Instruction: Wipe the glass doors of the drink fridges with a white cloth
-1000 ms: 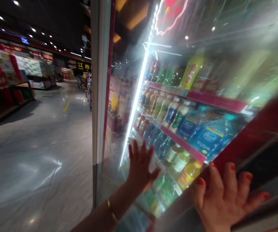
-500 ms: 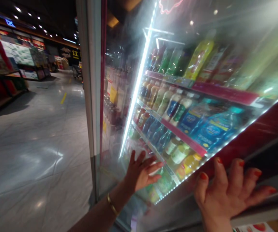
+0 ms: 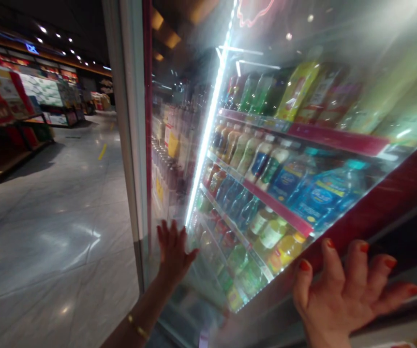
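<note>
A glass cooler door (image 3: 295,43) with a dark red frame fills the right of the view. My left hand (image 3: 172,251) lies flat on the glass near the door's left edge, fingers spread and pointing up, a gold bangle on the wrist. My right hand (image 3: 342,295), nails painted red, presses flat on the red lower frame (image 3: 386,193) of the door, fingers apart. Behind the glass stand rows of drink bottles (image 3: 262,164) on pink-edged shelves (image 3: 324,137), lit by a white light strip (image 3: 208,125).
The grey door post (image 3: 126,145) stands left of my left hand. A polished grey floor (image 3: 49,232) stretches away to the left. Shop shelves with boxed goods (image 3: 8,101) stand at the far left under ceiling spotlights.
My left hand has slid left and down across the glass toward the door's edge. My right hand stays on the red frame. The view has turned slightly.
</note>
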Available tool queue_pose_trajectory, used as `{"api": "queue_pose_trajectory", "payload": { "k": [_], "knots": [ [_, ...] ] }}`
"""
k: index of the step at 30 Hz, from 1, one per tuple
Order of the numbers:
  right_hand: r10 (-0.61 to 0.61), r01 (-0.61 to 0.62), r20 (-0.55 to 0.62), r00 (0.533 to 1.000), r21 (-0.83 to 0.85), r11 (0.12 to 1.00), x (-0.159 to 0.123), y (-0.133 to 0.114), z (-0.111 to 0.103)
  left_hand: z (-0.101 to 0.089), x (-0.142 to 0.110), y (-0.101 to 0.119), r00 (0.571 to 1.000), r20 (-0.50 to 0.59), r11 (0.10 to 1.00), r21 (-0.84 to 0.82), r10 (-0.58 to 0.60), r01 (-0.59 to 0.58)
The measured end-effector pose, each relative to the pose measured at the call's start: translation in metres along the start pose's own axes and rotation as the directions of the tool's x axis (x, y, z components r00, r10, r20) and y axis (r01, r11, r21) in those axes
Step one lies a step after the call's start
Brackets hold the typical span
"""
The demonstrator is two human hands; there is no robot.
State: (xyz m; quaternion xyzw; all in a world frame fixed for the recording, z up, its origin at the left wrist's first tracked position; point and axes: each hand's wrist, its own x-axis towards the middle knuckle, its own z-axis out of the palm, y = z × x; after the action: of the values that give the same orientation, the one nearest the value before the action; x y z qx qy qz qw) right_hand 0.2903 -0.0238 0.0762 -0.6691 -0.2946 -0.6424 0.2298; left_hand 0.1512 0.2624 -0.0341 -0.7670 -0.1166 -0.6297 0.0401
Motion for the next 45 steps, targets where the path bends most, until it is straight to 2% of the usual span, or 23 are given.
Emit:
{"api": "queue_pose_trajectory", "payload": {
  "k": [2, 5, 8, 10, 11, 14, 16, 17, 19, 21, 22, 25, 28, 30, 32, 34, 35, 36, 38, 40, 41, 43, 45],
  "knots": [
    [0.000, 0.000, -0.008, 1.000, -0.006, 1.000, 0.000, -0.002, 0.001, -0.005, 0.021, -0.018, 0.986, -0.052, 0.987, 0.028, -0.156, 0.158],
    [0.010, -0.010, -0.020, 1.000, -0.010, 1.000, -0.001, -0.004, 0.001, -0.003, 0.048, 0.004, 0.973, -0.058, 0.974, 0.017, -0.223, 0.224],
    [0.021, -0.021, -0.022, 1.000, -0.002, 1.000, 0.000, -0.005, 0.001, -0.002, 0.047, 0.040, 0.996, 0.014, 0.996, -0.018, 0.084, -0.083],
    [0.024, -0.024, -0.019, 1.000, -0.003, 1.000, -0.001, -0.005, 0.001, -0.006, 0.043, 0.038, 0.974, 0.039, 0.974, -0.004, 0.225, -0.225],
    [0.026, -0.026, -0.016, 1.000, -0.005, 1.000, -0.001, -0.005, 0.001, -0.009, 0.045, 0.029, 0.981, 0.041, 0.981, 0.013, 0.192, -0.192],
    [0.028, -0.028, -0.029, 0.999, -0.001, 1.000, -0.002, -0.005, 0.002, -0.015, 0.076, 0.005, 0.985, -0.018, 0.984, 0.029, -0.174, 0.174],
    [0.032, -0.032, -0.037, 0.999, 0.006, 0.999, -0.002, -0.006, 0.002, -0.016, 0.100, 0.013, 0.962, -0.065, 0.964, 0.008, -0.264, 0.265],
    [0.032, -0.031, -0.035, 0.999, 0.010, 0.999, -0.002, -0.006, 0.002, -0.015, 0.106, 0.024, 0.977, -0.066, 0.979, 0.005, -0.203, 0.204],
    [0.034, -0.033, -0.031, 0.999, 0.015, 0.999, -0.001, -0.007, 0.002, -0.013, 0.103, 0.047, 0.997, -0.034, 0.998, 0.009, 0.070, -0.070],
    [0.039, -0.039, -0.031, 0.999, 0.017, 0.999, -0.001, -0.008, 0.001, -0.014, 0.087, 0.051, 0.958, 0.009, 0.958, 0.016, 0.285, -0.285],
    [0.040, -0.040, -0.031, 0.999, 0.015, 0.999, -0.001, -0.008, 0.001, -0.016, 0.079, 0.042, 0.955, 0.025, 0.955, 0.027, 0.295, -0.296],
    [0.028, -0.028, -0.033, 0.999, 0.005, 1.000, -0.001, -0.009, 0.003, -0.024, 0.080, 0.000, 0.999, 0.014, 0.998, 0.049, -0.046, 0.045],
    [0.013, -0.013, -0.044, 0.999, -0.003, 1.000, -0.001, -0.010, 0.004, -0.021, 0.110, -0.004, 0.946, -0.056, 0.947, 0.017, -0.319, 0.321],
    [0.014, -0.014, -0.037, 0.999, -0.004, 1.000, 0.000, -0.010, 0.004, -0.013, 0.118, 0.028, 0.974, -0.053, 0.975, -0.002, -0.220, 0.220],
    [0.015, -0.015, -0.029, 0.999, 0.000, 1.000, 0.000, -0.010, 0.003, -0.007, 0.106, 0.062, 0.996, -0.003, 0.996, 0.002, 0.089, -0.089],
    [0.009, -0.009, -0.017, 1.000, 0.006, 1.000, 0.001, -0.009, 0.001, -0.008, 0.087, 0.072, 0.941, 0.033, 0.941, 0.024, 0.337, -0.338],
    [0.003, -0.003, -0.006, 1.000, 0.008, 1.000, 0.002, -0.009, 0.000, -0.011, 0.082, 0.065, 0.929, 0.039, 0.929, 0.038, 0.367, -0.368],
    [-0.004, 0.004, 0.006, 1.000, 0.008, 1.000, 0.002, -0.009, 0.000, -0.016, 0.083, 0.052, 0.945, 0.039, 0.944, 0.043, 0.324, -0.326],
    [-0.017, 0.017, 0.018, 1.000, -0.005, 1.000, 0.003, -0.010, -0.001, -0.024, 0.104, 0.023, 0.998, 0.010, 0.998, 0.030, 0.062, -0.063],
    [-0.025, 0.026, 0.009, 1.000, -0.029, 0.999, 0.004, -0.011, -0.001, -0.026, 0.140, 0.011, 0.970, -0.045, 0.971, -0.012, -0.238, 0.238],
    [-0.028, 0.028, 0.004, 1.000, -0.039, 0.999, 0.004, -0.012, -0.001, -0.024, 0.156, 0.017, 0.953, -0.071, 0.956, -0.027, -0.293, 0.292],
    [-0.032, 0.032, 0.003, 0.999, -0.043, 0.999, 0.005, -0.012, -0.002, -0.017, 0.167, 0.046, 0.982, -0.089, 0.986, -0.039, -0.167, 0.164],
    [-0.035, 0.035, 0.006, 0.999, -0.043, 0.998, 0.006, -0.012, -0.002, -0.012, 0.146, 0.076, 0.985, -0.052, 0.986, -0.042, 0.162, -0.164]
  ]
}}
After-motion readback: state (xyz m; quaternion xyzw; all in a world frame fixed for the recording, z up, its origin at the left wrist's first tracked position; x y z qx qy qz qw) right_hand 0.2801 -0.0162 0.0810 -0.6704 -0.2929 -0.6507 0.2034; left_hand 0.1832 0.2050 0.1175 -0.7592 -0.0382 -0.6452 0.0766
